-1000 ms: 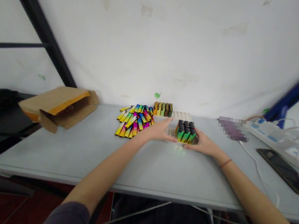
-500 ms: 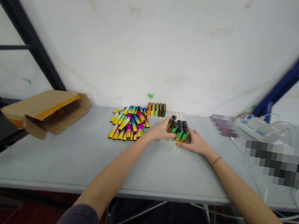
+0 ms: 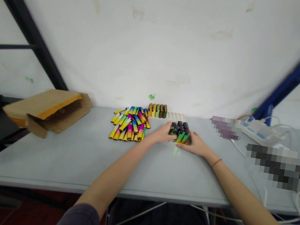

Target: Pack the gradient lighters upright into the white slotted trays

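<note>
Upright green-yellow lighters with black tops [image 3: 182, 135] stand in a tight cluster on the grey table. From the left, my left hand [image 3: 163, 133] presses round the cluster, its thumb across the front. My right hand [image 3: 195, 144] wraps the right side, fingers at the back and thumb low in front. Several shiny multicoloured sleeves [image 3: 129, 126] lie in a loose pile to the left. Behind my left hand, upright gold-topped pieces [image 3: 157, 110] stand in rows beside a white holed tray [image 3: 176, 116].
An open brown paper bag [image 3: 49, 109] lies at the left of the grey table [image 3: 86, 167]. At the right are a white power strip [image 3: 261, 132], cables and blurred-out objects. A white wall rises behind, with dark and blue frame posts at the sides.
The lighter at the cluster's left, raised and tilted before, now sits level with the others. Both hands stay nearly in place around the cluster. The view has shifted slightly.
</note>
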`<control>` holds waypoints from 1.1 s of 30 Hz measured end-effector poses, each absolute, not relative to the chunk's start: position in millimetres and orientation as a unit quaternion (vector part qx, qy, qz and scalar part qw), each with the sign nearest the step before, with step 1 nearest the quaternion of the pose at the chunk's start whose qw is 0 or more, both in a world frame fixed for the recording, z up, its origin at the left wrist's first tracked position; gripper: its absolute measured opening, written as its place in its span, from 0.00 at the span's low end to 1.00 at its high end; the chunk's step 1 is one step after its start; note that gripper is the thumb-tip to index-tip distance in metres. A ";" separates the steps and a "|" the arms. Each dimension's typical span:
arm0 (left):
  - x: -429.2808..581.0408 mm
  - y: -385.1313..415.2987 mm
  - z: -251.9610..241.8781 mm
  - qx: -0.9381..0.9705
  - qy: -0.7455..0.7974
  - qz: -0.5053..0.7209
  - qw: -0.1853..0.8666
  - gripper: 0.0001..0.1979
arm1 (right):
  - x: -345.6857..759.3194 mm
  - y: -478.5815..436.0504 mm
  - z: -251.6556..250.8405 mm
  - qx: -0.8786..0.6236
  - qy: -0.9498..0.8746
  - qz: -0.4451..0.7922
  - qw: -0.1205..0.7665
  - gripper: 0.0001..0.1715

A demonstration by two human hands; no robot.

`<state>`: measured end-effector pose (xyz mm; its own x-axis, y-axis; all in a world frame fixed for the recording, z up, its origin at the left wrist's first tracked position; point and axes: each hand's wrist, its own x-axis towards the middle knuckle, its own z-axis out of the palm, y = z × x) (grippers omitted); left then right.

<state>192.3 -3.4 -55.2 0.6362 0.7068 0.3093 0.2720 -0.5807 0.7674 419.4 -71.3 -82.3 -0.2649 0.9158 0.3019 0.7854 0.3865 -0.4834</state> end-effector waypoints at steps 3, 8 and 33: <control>190.8 -6.7 -48.2 0.811 0.316 0.341 0.355 0.21 | 418.8 -72.1 -81.6 -0.544 -0.783 0.120 0.274 0.47; 185.9 -11.9 -43.9 0.805 0.339 0.326 0.362 0.20 | 417.8 -72.6 -80.4 -0.538 -0.787 0.124 0.275 0.49; 10.2 60.7 17.2 0.600 0.768 0.141 0.176 0.09 | 416.5 -75.2 -76.3 -0.556 -0.781 0.128 0.256 0.47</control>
